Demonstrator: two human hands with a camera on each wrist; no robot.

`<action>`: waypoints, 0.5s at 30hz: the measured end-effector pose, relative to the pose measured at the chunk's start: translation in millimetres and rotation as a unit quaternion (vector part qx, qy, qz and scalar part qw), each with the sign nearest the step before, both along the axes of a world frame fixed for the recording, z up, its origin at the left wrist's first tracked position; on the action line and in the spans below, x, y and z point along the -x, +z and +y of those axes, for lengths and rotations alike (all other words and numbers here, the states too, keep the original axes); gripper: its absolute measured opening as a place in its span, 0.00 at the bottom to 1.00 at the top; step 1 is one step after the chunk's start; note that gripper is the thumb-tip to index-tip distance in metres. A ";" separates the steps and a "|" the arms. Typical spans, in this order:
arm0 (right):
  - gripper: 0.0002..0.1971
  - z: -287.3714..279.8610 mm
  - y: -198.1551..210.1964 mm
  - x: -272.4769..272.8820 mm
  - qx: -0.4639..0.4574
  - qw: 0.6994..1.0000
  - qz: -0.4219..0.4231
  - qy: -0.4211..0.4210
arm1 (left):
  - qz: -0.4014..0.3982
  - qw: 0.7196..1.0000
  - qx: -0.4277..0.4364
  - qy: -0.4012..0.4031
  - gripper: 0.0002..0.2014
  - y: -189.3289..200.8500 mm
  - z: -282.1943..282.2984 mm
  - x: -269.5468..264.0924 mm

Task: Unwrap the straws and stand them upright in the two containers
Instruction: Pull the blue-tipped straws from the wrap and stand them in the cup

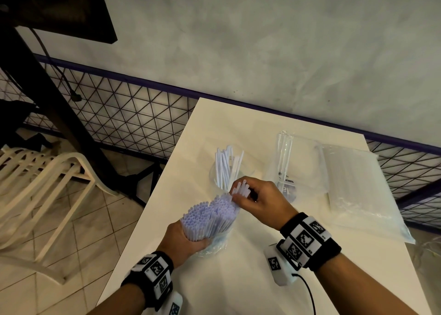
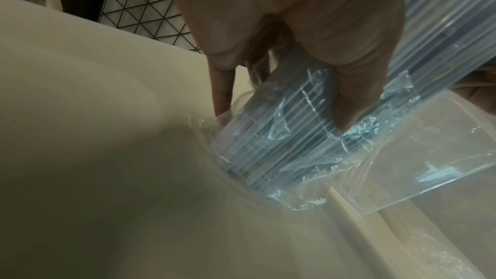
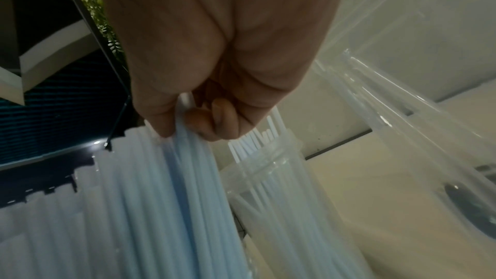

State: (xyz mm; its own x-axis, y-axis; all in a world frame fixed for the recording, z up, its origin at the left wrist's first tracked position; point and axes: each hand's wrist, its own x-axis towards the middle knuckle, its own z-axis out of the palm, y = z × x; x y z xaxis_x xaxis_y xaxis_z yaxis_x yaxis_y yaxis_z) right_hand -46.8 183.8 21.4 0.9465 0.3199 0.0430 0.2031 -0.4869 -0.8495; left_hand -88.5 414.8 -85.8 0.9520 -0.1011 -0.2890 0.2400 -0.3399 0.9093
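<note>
A clear round plastic container [image 1: 225,171] stands on the worktop [image 1: 214,279] with a loose fan of white straws [image 1: 226,164] upright in it. Beside it, a second clear container [image 1: 285,169] holds a few straws, hard to make out. The left hand [image 1: 183,240] grips a thick bundle of pale bluish-white straws [image 1: 210,216] round its lower part, the bundle's foot in crinkled clear wrap [image 2: 295,156]. The right hand [image 1: 260,200] pinches several straws at the bundle's top. A clear flat bag of straws [image 1: 358,185] lies at right. The worktop is white, set against a grey wall [image 1: 262,40] with black wire mesh [image 1: 119,114] below it.
</note>
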 end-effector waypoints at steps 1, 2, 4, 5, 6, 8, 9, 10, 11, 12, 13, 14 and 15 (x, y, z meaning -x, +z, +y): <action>0.02 -0.7 3.0 -0.8 0.000 1.000 -0.009 -0.002 | 0.001 1.000 -0.003 0.001 0.27 -0.5 -0.1 0.0; 0.03 -1.8 5.6 -2.2 -0.001 1.000 -0.017 -0.004 | 0.002 1.000 -0.007 0.002 0.26 -0.7 -0.1 0.0; 0.09 -4.0 13.1 -5.9 0.001 0.999 -0.030 -0.009 | 0.002 1.000 -0.011 0.004 0.24 -0.3 0.3 -0.4; 0.13 -5.4 17.7 -7.7 0.009 0.999 -0.037 -0.009 | 0.001 1.000 -0.010 0.004 0.24 -0.1 0.4 -0.3; 0.15 -6.4 23.4 -9.3 0.018 0.999 -0.042 -0.008 | 0.000 1.000 -0.009 0.004 0.24 0.1 0.5 -0.3; 0.13 -9.9 37.7 -12.5 0.031 0.998 -0.056 -0.006 | -0.001 1.000 -0.010 0.003 0.23 0.6 0.0 -0.1; 0.12 -12.3 46.0 -14.7 0.037 0.997 -0.066 -0.006 | -0.001 1.000 -0.010 0.003 0.23 0.3 -0.4 0.0; 0.13 -14.8 55.5 -16.6 0.040 0.996 -0.075 -0.007 | 0.000 1.000 -0.012 0.004 0.23 -0.3 -0.7 0.2; 0.14 -17.4 65.7 -19.1 0.040 0.996 -0.081 -0.008 | 0.001 1.000 -0.015 0.005 0.23 -0.7 -0.9 0.3; 0.15 -19.7 76.2 -21.7 0.037 0.996 -0.084 -0.012 | 0.002 1.000 -0.017 0.006 0.22 -1.2 -0.6 0.5; 0.16 -21.9 87.3 -24.5 0.034 0.995 -0.088 -0.016 | 0.004 1.000 -0.017 0.008 0.22 -1.8 -0.5 0.5; 0.16 -23.7 98.4 -27.6 0.030 0.995 -0.095 -0.019 | 0.006 1.000 -0.016 0.009 0.23 -2.1 -0.3 0.4; 0.14 -25.9 108.8 -31.1 0.023 0.994 -0.106 -0.023 | 0.008 1.000 -0.013 0.009 0.23 -1.8 -0.3 0.6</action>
